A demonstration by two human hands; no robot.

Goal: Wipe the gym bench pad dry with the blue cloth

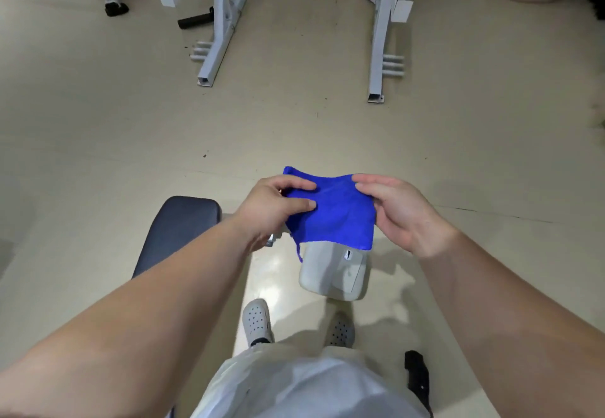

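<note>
Blue cloth (330, 211) is up in the air, stretched between both hands, not touching the bench pad (178, 231) down to the left. Left hand (275, 208) pinches its left edge, right hand (399, 211) grips the right edge, fingers curled on fabric.

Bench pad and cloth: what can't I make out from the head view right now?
- Bench pad: near end hidden by the left forearm; wetness unreadable.
- Grey object: top covered by the blue cloth; identity unclear.
- Left hand, right hand: fingertips behind cloth hidden.
- White rack: top cut off.
</note>
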